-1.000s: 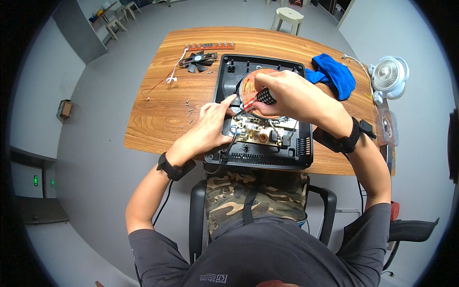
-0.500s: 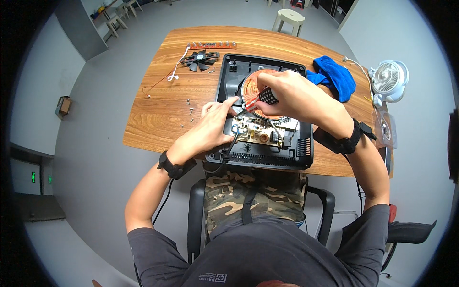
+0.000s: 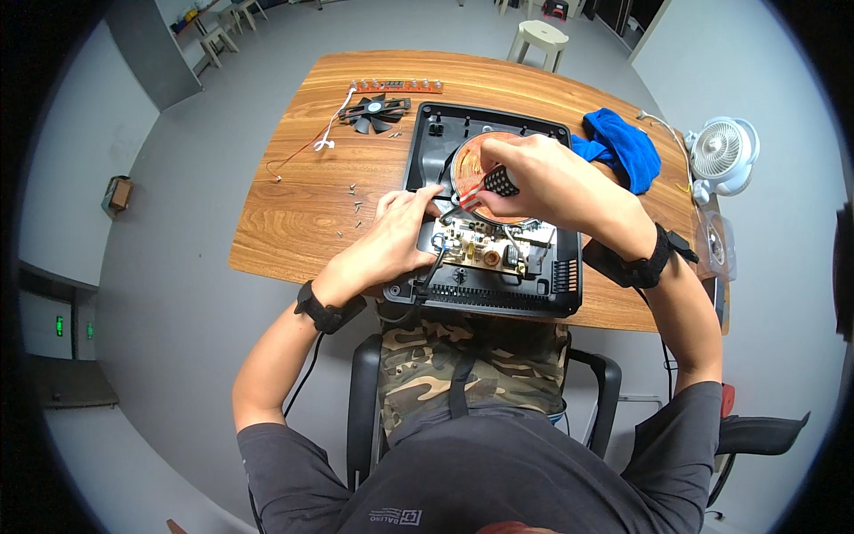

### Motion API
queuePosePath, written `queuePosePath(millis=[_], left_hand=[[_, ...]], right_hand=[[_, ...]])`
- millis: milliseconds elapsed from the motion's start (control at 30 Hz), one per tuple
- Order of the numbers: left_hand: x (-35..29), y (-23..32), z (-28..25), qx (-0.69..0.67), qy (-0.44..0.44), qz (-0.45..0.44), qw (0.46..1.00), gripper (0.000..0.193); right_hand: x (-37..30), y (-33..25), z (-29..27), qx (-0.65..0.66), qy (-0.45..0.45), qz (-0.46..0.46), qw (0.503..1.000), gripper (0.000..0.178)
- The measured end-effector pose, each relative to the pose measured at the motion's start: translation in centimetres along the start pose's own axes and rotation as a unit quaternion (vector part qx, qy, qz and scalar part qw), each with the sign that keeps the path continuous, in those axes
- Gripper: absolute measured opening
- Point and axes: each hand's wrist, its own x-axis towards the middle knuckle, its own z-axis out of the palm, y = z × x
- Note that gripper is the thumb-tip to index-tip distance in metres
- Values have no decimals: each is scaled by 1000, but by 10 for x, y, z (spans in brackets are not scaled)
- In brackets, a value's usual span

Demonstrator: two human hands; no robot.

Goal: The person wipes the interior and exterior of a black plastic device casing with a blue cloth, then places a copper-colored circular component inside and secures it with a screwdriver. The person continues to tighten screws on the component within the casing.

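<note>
Movement: barely anything; the view drifts a touch, both hands and the screwdriver (image 3: pixel 502 182) hold their spot.
Right hand (image 3: pixel 538 175): fingers clamped round the handle, shaft slanting down by the copper coil's (image 3: pixel 468 164) near-left edge, tip too small to make out.
Left hand (image 3: pixel 394 228): thumb and fingers apart, braced on the left side.
Black housing (image 3: pixel 534 305): at the table's (image 3: pixel 294 222) near edge.
Meaning: work seems fixed on one point.

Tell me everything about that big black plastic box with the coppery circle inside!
That open, black, plastic-looking case is a shallow, rectangular tray with rounded corners, raised walls, small posts and slotted vents. It lies flat, open side up, on the brown wood-look table. Inside are a round copper-coloured coil and a pale circuit board. The person's left hand rests on its left side.
</note>
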Motion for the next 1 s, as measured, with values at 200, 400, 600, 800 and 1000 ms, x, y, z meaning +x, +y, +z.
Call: queuePosePath(millis=[200, 400, 600, 800, 1000], left_hand=[[1, -1, 2, 4, 3, 3, 1000, 100], [-2, -2, 4, 10, 8, -14, 1000, 98], [-2, -3, 5, -4, 20, -6, 1000, 97], [-3, -3, 5, 0, 10, -25, 1000, 96], [-5, 6, 1, 18, -8, -67, 998, 94]], right_hand=[[9, -2, -4, -26, -41, 28, 998, 31], [29, -15, -13, -50, -69, 22, 996, 40], [49, -19, -22, -42, -139, 38, 989, 35], [49, -18, -6, -115, -65, 20, 991, 40], [38, -23, -13, -103, -79, 35, 991, 31]])
